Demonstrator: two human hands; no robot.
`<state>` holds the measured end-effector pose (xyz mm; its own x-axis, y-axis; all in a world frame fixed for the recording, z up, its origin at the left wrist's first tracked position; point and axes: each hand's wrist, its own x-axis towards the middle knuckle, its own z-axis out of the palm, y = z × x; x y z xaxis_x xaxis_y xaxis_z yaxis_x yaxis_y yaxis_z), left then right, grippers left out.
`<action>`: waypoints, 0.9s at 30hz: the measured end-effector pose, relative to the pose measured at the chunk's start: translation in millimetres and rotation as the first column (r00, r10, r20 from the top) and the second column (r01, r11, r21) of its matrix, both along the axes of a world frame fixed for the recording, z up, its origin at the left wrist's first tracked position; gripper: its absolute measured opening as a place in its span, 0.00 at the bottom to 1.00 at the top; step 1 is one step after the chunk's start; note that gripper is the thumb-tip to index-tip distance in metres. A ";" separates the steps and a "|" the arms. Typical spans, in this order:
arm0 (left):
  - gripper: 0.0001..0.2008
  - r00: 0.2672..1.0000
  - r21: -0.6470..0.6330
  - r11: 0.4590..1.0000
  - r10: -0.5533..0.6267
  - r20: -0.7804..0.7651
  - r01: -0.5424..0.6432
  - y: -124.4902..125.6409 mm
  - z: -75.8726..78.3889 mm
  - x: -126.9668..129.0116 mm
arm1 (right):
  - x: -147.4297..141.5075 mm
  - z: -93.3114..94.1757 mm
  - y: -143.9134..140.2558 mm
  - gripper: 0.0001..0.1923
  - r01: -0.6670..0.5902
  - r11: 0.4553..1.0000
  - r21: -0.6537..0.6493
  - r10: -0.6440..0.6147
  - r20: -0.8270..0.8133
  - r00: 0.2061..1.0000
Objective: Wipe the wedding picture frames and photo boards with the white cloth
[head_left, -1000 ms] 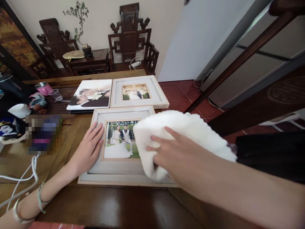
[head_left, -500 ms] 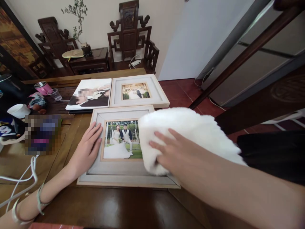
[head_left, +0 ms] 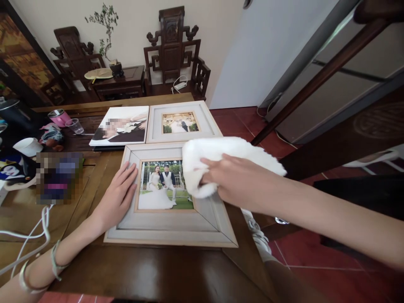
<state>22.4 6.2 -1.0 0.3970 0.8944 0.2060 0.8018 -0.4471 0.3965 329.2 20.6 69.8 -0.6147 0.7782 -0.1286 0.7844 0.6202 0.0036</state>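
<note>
A pale wooden picture frame (head_left: 164, 227) with a wedding photo lies flat on the dark wooden table (head_left: 151, 273), near its front right corner. My left hand (head_left: 116, 198) rests flat on the frame's left border, fingers spread. My right hand (head_left: 232, 182) presses a fluffy white cloth (head_left: 217, 156) onto the frame's upper right part, over the photo's right edge.
A second framed photo (head_left: 181, 122) and an unframed print (head_left: 121, 125) lie behind the near frame. Cups, a pink tumbler (head_left: 58, 117) and clutter crowd the table's left side, with white cables (head_left: 28, 235) at the front left. Carved wooden chairs (head_left: 173, 50) stand by the far wall.
My right hand has slid the white cloth away from me, from the frame's lower right to its upper right, uncovering the lower right corner. The left hand has stayed put.
</note>
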 end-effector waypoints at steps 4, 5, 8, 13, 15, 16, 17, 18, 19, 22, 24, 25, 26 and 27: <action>0.25 1.000 -0.005 1.000 -0.005 0.009 0.005 0.2 0.6 0.8 | 2.8 -13.6 27.6 0.26 -0.078 0.984 0.163 0.071 0.051 0.996; 0.25 1.000 0.000 1.000 -0.004 0.008 0.004 0.3 0.2 1.0 | 0.5 -16.4 33.0 0.28 -0.085 0.979 0.184 0.079 0.039 0.996; 0.25 1.000 0.012 1.000 0.004 0.004 -0.005 0.8 -1.3 1.1 | -19.0 -20.2 45.5 0.32 -0.094 0.980 0.176 0.097 -0.004 0.995; 0.23 1.000 0.023 1.000 -0.009 0.015 0.008 1.9 -0.1 1.5 | -79.2 -20.6 55.7 0.34 -0.330 0.939 0.099 0.333 -0.013 0.943; 0.21 0.999 0.035 0.999 -0.024 0.025 0.023 2.3 1.3 1.9 | -99.3 -20.8 58.3 0.31 -0.381 0.920 0.089 0.384 -0.017 0.923; 0.21 0.999 0.040 0.999 -0.028 0.030 0.026 2.3 1.7 1.9 | -106.4 -20.2 59.5 0.30 -0.390 0.917 0.082 0.393 -0.017 0.920; 0.21 0.999 0.043 0.999 -0.029 0.035 0.027 2.3 1.8 1.7 | -111.1 -19.0 60.6 0.29 -0.390 0.918 0.073 0.392 -0.017 0.920; 0.21 0.999 0.046 0.999 -0.025 0.039 0.023 2.1 1.5 1.3 | -113.2 -17.1 61.4 0.28 -0.385 0.921 0.060 0.386 -0.015 0.922; 0.21 0.999 0.048 0.999 -0.018 0.041 0.017 1.8 0.8 0.7 | -112.8 -14.6 61.9 0.28 -0.376 0.925 0.047 0.377 -0.012 0.926; 0.23 0.999 0.034 0.999 -0.001 0.043 0.000 0.4 -2.0 -1.6 | -97.4 -5.8 61.6 0.27 -0.329 0.944 0.009 0.329 -0.001 0.944; 0.24 0.999 0.022 1.000 0.006 0.050 -0.007 -0.4 -3.4 -2.7 | -77.8 -1.6 60.6 0.26 -0.274 0.962 -0.005 0.274 0.007 0.962; 0.24 0.999 0.018 1.000 0.005 0.054 -0.006 -0.7 -3.8 -3.1 | -66.4 -0.4 59.9 0.25 -0.241 0.970 -0.005 0.241 0.011 0.970; 0.24 0.998 0.019 1.000 0.003 0.059 -0.004 -0.9 -4.1 -3.4 | -54.5 0.3 59.0 0.24 -0.210 0.978 -0.001 0.210 0.014 0.978; 0.24 0.998 0.024 1.000 0.001 0.063 -0.003 -0.9 -4.3 -3.7 | -42.8 0.8 57.6 0.23 -0.180 0.984 0.008 0.180 0.015 0.984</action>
<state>18.7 5.2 -5.3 0.3807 0.8899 0.2514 0.7767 -0.4553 0.4352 286.4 78.3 70.6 -0.7432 0.6560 -0.1318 0.6596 0.7513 0.0201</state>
